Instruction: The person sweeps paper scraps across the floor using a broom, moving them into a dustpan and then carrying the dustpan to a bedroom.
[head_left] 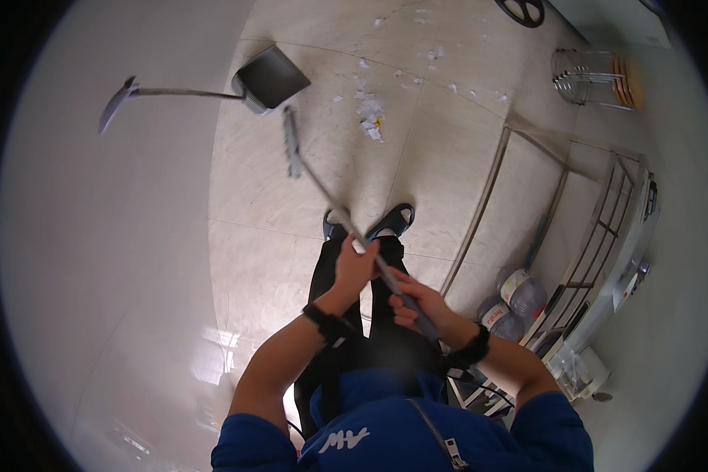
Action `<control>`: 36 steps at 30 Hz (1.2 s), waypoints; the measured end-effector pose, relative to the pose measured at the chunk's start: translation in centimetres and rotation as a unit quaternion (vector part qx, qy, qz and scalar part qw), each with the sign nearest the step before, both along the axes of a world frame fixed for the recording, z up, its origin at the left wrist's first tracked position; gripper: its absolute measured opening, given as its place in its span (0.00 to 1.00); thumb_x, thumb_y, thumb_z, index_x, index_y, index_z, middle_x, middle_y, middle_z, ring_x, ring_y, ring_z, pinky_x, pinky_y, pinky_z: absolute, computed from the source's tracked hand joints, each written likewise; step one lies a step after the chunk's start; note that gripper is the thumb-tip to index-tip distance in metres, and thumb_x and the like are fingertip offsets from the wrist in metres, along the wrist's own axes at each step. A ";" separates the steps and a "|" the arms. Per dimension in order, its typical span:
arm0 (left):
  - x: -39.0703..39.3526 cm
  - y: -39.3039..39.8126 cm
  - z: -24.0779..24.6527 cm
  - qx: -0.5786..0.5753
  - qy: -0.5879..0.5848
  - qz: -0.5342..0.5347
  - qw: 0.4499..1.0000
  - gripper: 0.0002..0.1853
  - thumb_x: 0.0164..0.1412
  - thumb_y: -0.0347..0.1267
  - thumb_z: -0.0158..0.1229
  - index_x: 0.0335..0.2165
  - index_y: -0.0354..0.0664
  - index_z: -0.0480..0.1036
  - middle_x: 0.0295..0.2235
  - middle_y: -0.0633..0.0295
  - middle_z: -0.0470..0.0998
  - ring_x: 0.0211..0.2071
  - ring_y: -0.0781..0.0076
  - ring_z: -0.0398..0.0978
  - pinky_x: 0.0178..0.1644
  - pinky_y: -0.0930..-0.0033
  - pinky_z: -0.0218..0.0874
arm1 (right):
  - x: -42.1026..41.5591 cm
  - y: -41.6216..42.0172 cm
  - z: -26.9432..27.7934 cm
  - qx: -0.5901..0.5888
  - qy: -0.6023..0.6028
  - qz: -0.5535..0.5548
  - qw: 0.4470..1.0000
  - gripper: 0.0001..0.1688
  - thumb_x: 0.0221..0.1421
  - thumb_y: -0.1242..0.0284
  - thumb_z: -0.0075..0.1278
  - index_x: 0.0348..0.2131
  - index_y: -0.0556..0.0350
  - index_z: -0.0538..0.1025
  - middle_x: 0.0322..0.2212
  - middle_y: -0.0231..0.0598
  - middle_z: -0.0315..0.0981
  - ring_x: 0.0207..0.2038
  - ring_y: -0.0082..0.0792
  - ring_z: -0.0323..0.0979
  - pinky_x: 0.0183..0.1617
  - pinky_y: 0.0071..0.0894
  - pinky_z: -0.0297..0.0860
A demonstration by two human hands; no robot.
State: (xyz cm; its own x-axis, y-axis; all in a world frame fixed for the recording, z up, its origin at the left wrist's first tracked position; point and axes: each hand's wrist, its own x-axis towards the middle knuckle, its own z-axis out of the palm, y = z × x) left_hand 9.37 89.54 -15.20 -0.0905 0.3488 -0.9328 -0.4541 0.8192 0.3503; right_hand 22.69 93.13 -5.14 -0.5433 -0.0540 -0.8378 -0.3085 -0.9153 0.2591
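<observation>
A grey-handled broom (324, 189) slants across in front of my legs, held in both hands. My left hand (354, 268) grips the shaft just above the shoes. Closer to my body, my right hand (419, 301) is wrapped around the upper handle. The blurred broom head (292, 141) is near the floor, just below a long-handled dustpan (273, 76). That dustpan stands by the left wall, its handle (183, 92) pointing left. Right of the broom head lies a heap of white paper scraps (370, 115) with a yellow bit in it.
More paper scraps (430, 56) are scattered on the tiled floor farther off. Along the right side stand a metal frame (478, 206), large plastic water bottles (522, 292) and stacked stools (596, 79). A smooth pale wall (112, 206) borders the left.
</observation>
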 end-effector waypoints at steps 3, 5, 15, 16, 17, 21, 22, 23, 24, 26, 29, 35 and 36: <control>-2.2 -0.1 -1.6 -0.046 -0.069 -0.037 0.996 0.14 0.51 0.36 0.51 0.32 0.38 0.61 0.22 0.61 0.67 0.22 0.72 0.70 0.27 0.68 0.66 | -1.5 0.3 -2.1 -0.052 -0.006 -0.001 0.999 0.18 0.53 0.71 0.36 0.45 0.41 0.60 0.18 0.32 0.60 0.12 0.19 0.54 0.16 0.17 0.55; -1.1 -0.1 -4.5 -0.072 -0.129 0.006 0.989 0.11 0.52 0.35 0.49 0.28 0.36 0.62 0.21 0.60 0.67 0.23 0.70 0.69 0.28 0.67 0.66 | -0.7 1.9 -2.9 -0.051 -0.031 0.044 0.997 0.16 0.52 0.72 0.36 0.43 0.43 0.61 0.18 0.31 0.60 0.12 0.18 0.54 0.16 0.16 0.56; 11.9 16.1 -8.0 -0.077 -0.191 -0.043 0.978 0.09 0.50 0.27 0.40 0.29 0.33 0.64 0.27 0.52 0.70 0.28 0.59 0.72 0.28 0.62 0.68 | 9.8 17.7 -3.0 0.110 -0.183 0.303 0.929 0.24 0.50 0.73 0.39 0.49 0.47 0.59 0.16 0.31 0.59 0.11 0.19 0.54 0.16 0.19 0.57; 12.8 19.0 -7.7 -0.052 -0.224 -0.027 0.973 0.09 0.51 0.28 0.41 0.30 0.33 0.64 0.28 0.52 0.70 0.28 0.60 0.72 0.28 0.64 0.69 | 10.8 20.5 -2.5 0.147 -0.185 0.334 0.913 0.25 0.50 0.73 0.39 0.50 0.49 0.59 0.15 0.31 0.59 0.11 0.20 0.54 0.15 0.20 0.57; 13.4 21.9 -7.4 -0.030 -0.254 -0.008 0.967 0.09 0.51 0.28 0.42 0.31 0.33 0.63 0.29 0.53 0.70 0.28 0.61 0.72 0.29 0.65 0.69 | 11.4 23.4 -2.3 0.183 -0.181 0.366 0.894 0.26 0.49 0.73 0.39 0.50 0.50 0.59 0.15 0.31 0.59 0.10 0.20 0.55 0.15 0.21 0.57; 14.7 29.2 -5.6 0.003 -0.261 0.042 0.964 0.09 0.54 0.32 0.43 0.30 0.37 0.62 0.29 0.58 0.68 0.30 0.66 0.69 0.37 0.66 0.64 | 12.3 30.4 -0.9 0.284 -0.192 0.402 0.849 0.26 0.48 0.74 0.41 0.49 0.58 0.59 0.13 0.33 0.60 0.09 0.22 0.57 0.14 0.23 0.58; 14.7 30.0 -5.3 0.008 -0.268 0.047 0.962 0.09 0.55 0.33 0.43 0.30 0.39 0.61 0.29 0.59 0.68 0.31 0.67 0.68 0.39 0.66 0.62 | 12.6 30.8 -0.8 0.298 -0.197 0.401 0.844 0.27 0.48 0.74 0.41 0.49 0.57 0.59 0.13 0.33 0.60 0.09 0.23 0.58 0.13 0.23 0.58; 14.7 30.2 -4.8 0.029 -0.260 0.056 0.964 0.09 0.55 0.34 0.43 0.30 0.39 0.61 0.29 0.60 0.68 0.31 0.68 0.67 0.39 0.66 0.62 | 12.8 31.0 -0.7 0.312 -0.201 0.399 0.838 0.27 0.47 0.74 0.41 0.49 0.56 0.60 0.13 0.34 0.60 0.09 0.24 0.58 0.12 0.24 0.58; 14.5 30.2 -4.3 0.051 -0.250 0.063 0.965 0.09 0.55 0.35 0.43 0.30 0.40 0.61 0.29 0.60 0.68 0.31 0.69 0.67 0.38 0.66 0.62 | 12.8 31.0 -0.6 0.326 -0.204 0.396 0.834 0.27 0.46 0.75 0.41 0.49 0.54 0.60 0.13 0.35 0.60 0.08 0.25 0.58 0.11 0.24 0.58; 14.5 29.8 -2.2 0.075 -0.214 0.047 0.973 0.09 0.55 0.37 0.44 0.30 0.42 0.60 0.28 0.62 0.68 0.30 0.71 0.67 0.37 0.66 0.60 | 13.5 29.7 -0.1 0.336 -0.200 0.382 0.838 0.29 0.47 0.75 0.41 0.51 0.54 0.57 0.12 0.34 0.60 0.08 0.25 0.59 0.11 0.24 0.58; 13.9 27.1 -0.1 0.060 -0.149 0.054 0.986 0.14 0.53 0.36 0.48 0.34 0.38 0.59 0.26 0.61 0.67 0.26 0.73 0.69 0.31 0.70 0.65 | 13.5 28.1 1.9 0.286 -0.154 0.342 0.881 0.29 0.47 0.76 0.41 0.51 0.52 0.57 0.12 0.34 0.60 0.08 0.26 0.59 0.11 0.24 0.58; 9.5 23.2 1.2 -0.081 -0.065 0.037 0.994 0.14 0.52 0.36 0.49 0.33 0.39 0.60 0.22 0.63 0.66 0.22 0.74 0.68 0.26 0.74 0.64 | 10.4 26.2 -0.2 0.045 0.011 0.147 0.988 0.18 0.48 0.75 0.39 0.42 0.49 0.64 0.15 0.34 0.59 0.11 0.22 0.55 0.14 0.23 0.55; 8.3 20.1 -3.5 -0.055 -0.089 0.091 0.990 0.12 0.51 0.37 0.50 0.30 0.40 0.62 0.20 0.65 0.66 0.21 0.74 0.68 0.24 0.74 0.63 | 8.5 26.4 -0.9 0.016 -0.011 0.182 0.983 0.15 0.49 0.74 0.40 0.40 0.48 0.63 0.16 0.32 0.59 0.12 0.19 0.55 0.14 0.20 0.56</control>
